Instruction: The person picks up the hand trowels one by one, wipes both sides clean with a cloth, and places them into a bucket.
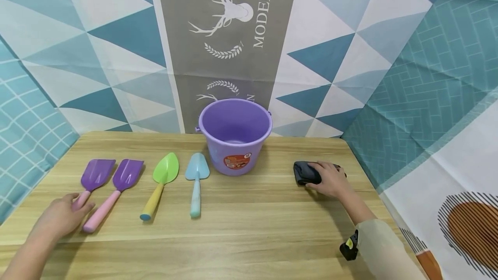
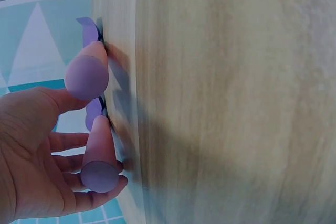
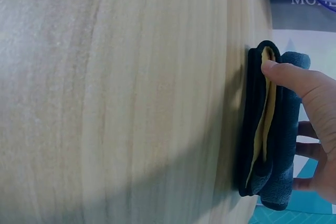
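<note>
My left hand [image 1: 58,217] is at the pink handle [image 2: 100,156] of the leftmost purple scoop [image 1: 98,174]. Its fingers reach over the handle to the far side, while the thumb stands apart, near the handle of a second purple scoop [image 1: 128,174]. On the right, my right hand [image 1: 328,179] holds a folded dark cloth [image 3: 281,145] lying on the table. The thumb presses the cloth's yellow-lined edge, and the other fingers pass behind it. Farther in lie a green trowel [image 1: 166,169] with a yellow handle and a light blue trowel [image 1: 197,167].
A purple bucket [image 1: 240,141] with a red label stands upright at the back middle of the wooden table [image 1: 253,237]. Patterned cloth walls [image 1: 323,59] enclose the table's back and sides. The right wrist carries a small black device [image 1: 349,246].
</note>
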`<action>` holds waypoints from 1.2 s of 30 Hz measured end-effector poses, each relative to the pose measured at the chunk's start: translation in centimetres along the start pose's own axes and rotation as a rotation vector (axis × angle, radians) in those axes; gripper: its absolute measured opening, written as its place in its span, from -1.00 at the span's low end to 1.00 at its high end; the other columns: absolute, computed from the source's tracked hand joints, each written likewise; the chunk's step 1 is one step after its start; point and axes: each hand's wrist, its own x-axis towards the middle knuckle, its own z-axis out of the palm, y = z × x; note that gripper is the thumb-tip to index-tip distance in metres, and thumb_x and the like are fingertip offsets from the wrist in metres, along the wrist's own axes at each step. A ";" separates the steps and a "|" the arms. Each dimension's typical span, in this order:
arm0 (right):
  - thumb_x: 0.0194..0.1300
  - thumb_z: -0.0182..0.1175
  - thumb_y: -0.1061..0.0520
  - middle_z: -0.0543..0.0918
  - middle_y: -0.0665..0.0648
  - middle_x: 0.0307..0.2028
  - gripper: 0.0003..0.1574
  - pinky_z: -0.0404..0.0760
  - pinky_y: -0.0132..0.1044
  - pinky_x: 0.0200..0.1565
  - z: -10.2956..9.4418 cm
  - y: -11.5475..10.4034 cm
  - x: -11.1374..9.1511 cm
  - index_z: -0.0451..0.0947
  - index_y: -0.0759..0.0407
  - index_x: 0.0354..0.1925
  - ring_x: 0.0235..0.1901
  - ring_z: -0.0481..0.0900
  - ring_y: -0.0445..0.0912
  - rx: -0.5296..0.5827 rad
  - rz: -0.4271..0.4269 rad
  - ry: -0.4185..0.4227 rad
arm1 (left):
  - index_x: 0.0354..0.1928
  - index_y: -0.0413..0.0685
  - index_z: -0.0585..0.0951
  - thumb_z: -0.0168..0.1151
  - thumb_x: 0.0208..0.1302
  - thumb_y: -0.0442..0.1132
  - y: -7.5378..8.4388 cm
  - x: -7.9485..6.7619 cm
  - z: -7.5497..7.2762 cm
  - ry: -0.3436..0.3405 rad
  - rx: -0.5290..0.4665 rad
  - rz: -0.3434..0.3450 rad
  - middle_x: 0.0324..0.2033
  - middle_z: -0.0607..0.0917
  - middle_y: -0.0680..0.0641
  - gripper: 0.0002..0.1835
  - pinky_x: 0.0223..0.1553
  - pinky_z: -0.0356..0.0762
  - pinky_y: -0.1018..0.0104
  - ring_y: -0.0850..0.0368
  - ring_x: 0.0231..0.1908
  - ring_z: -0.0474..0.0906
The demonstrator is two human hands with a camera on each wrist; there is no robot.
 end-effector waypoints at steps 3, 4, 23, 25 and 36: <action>0.04 0.31 -0.27 0.39 0.32 0.23 -0.10 0.21 0.46 0.05 0.2 0.1 -0.1 0.34 0.04 0.27 0.20 0.33 0.26 -0.001 0.006 -0.008 | 0.05 -0.80 0.21 -0.03 0.34 0.05 0.0 0.0 0.1 0.010 0.006 -0.003 -0.12 0.31 -0.79 -0.19 -0.20 0.37 -0.34 -0.69 -0.15 0.30; 0.04 0.31 -0.27 0.39 0.32 0.23 -0.09 0.21 0.46 0.05 0.2 0.1 -0.1 0.33 0.04 0.28 0.20 0.33 0.26 -0.001 0.006 -0.011 | 0.05 -0.80 0.21 -0.02 0.34 0.05 0.0 0.0 0.1 0.010 0.008 -0.006 -0.12 0.31 -0.78 -0.19 -0.20 0.37 -0.34 -0.69 -0.15 0.30; 0.04 0.25 -0.38 0.38 0.30 0.24 0.02 0.20 0.45 0.08 1.3 0.0 0.5 0.23 0.04 0.34 0.22 0.32 0.25 -0.021 0.010 -0.047 | 0.05 -0.72 0.23 0.08 0.23 -0.16 0.2 0.1 0.1 0.031 0.021 -0.016 -0.14 0.33 -0.75 -0.35 -0.20 0.36 -0.34 -0.66 -0.18 0.30; 0.06 0.25 -0.34 0.38 0.30 0.24 -0.01 0.21 0.44 0.07 1.4 0.0 0.4 0.23 0.04 0.34 0.21 0.33 0.25 -0.023 0.007 -0.045 | 0.06 -0.71 0.23 0.08 0.21 -0.20 0.2 0.1 0.1 0.026 0.020 -0.019 -0.15 0.33 -0.75 -0.38 -0.21 0.36 -0.35 -0.66 -0.18 0.30; 0.13 0.32 -0.02 0.41 0.31 0.22 -0.15 0.25 0.45 0.03 1.5 -0.1 0.5 0.25 0.12 0.32 0.20 0.35 0.26 -0.067 0.002 -0.050 | 0.07 -0.70 0.22 0.07 0.13 -0.30 0.0 0.2 0.4 0.043 0.025 -0.014 -0.13 0.34 -0.73 -0.41 -0.17 0.35 -0.36 -0.66 -0.16 0.30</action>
